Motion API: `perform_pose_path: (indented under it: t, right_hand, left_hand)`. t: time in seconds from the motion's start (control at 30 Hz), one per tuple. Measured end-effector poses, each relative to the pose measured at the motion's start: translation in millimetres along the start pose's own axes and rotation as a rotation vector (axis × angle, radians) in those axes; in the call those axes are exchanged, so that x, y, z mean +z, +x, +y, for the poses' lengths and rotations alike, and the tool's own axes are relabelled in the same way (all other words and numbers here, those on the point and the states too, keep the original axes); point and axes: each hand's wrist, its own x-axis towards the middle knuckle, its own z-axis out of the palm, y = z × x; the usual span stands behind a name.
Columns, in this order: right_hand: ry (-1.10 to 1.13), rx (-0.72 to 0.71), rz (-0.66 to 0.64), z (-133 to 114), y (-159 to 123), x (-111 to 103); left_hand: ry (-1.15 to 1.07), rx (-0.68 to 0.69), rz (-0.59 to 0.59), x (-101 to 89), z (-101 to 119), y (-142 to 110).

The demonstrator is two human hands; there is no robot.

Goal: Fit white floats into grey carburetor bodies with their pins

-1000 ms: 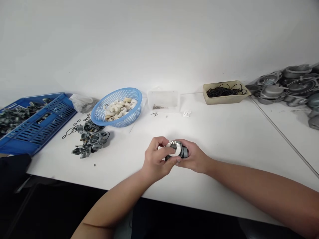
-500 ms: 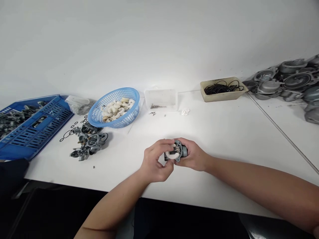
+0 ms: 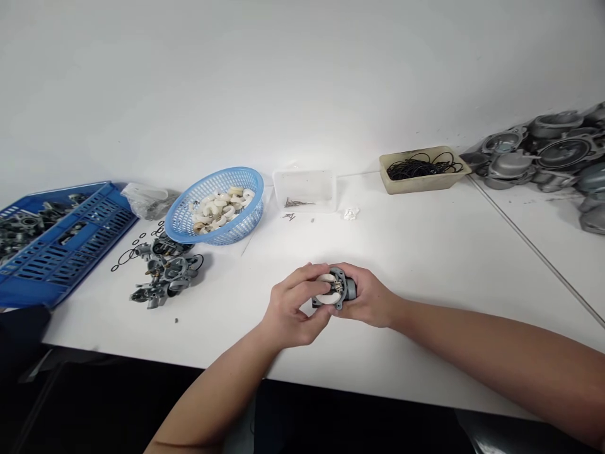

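Note:
A small grey metal carburettor body with a white float piece set into it is held just above the white table, near its front edge. My right hand wraps round the carburettor body from the right. My left hand meets it from the left, with its fingertips pinched on the white float piece.
A blue round basket of white float pieces stands back left. Loose carburettor bodies and black O-rings lie beside a blue crate of metal parts. A clear box of pins, a beige tray of black rings and grey metal covers line the back.
My hands turned the carburettor body so its open face and the white float piece show. The view shifted slightly; the hands stay in the same spot.

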Motion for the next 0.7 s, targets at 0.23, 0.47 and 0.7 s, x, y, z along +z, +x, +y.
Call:
perform_pose_path:
  t: [0.23,0.47,0.7]
  right_hand:
    - [-0.038,0.033,-0.016,-0.2,0.6,0.0]
    - [-0.077,0.037,-0.027,-1.5,-0.4,-1.0]
    - [-0.020,0.016,-0.058,-2.4,1.9,-3.0]
  left_hand:
    - [-0.069,-0.137,0.006,1.9,-0.3,-5.5]
    - [-0.153,-0.269,0.027,6.3,-1.0,-14.4]
    - [-0.299,-0.348,0.031,7.5,1.0,-11.6]
